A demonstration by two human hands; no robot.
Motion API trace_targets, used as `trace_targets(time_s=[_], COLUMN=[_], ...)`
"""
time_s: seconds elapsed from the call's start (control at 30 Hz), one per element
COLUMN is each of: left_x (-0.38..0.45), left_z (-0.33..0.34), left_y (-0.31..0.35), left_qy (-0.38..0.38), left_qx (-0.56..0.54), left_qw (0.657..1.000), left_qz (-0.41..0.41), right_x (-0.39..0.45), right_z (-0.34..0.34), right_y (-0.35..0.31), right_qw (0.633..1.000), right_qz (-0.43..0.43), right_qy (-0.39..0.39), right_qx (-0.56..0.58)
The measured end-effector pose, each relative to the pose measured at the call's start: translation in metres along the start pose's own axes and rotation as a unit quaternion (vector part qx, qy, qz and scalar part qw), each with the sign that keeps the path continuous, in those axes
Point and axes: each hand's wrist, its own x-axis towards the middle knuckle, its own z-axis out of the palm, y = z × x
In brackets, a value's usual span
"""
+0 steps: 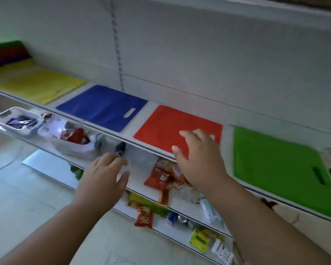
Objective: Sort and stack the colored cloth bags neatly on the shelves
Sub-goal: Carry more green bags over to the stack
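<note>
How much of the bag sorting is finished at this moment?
Done: yellow bag, blue bag, red bag and green bag lie flat in separate places. In hand: right hand reaches over the red one; left hand holds nothing. Left: the mixed pile.

4 cloth bags lie flat in a row on a white shelf point(161, 153): yellow bag point(36, 83), blue bag point(101, 107), red bag point(170, 124), green bag point(279, 165). The right hand point(199, 159), fingers spread, reaches over the red bag's front edge. The left hand point(103, 175) hovers, relaxed, before the lower shelf point(141, 180) strewn with snack packets point(161, 178).
</note>
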Motion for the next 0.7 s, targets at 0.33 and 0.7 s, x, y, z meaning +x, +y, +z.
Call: trace_targets(time_s=[0.33, 0.7], left_x=[-0.058, -0.025], left_z=[-0.086, -0.127], left_y=[-0.258, -0.478], left_qy=[0.115, 0.109], left_qx=[0.036, 0.101], left_qw=[0.977, 0.942], left_qz=[-0.174, -0.301], right_x=[0.103, 0.258], right_z=[0.111, 0.248], right_y=[-0.272, -0.482], right_qw=[0.978, 0.943], right_qz=[-0.165, -0.274], right_qy=[-0.054, -0.1], right_qx=[0.119, 0.161])
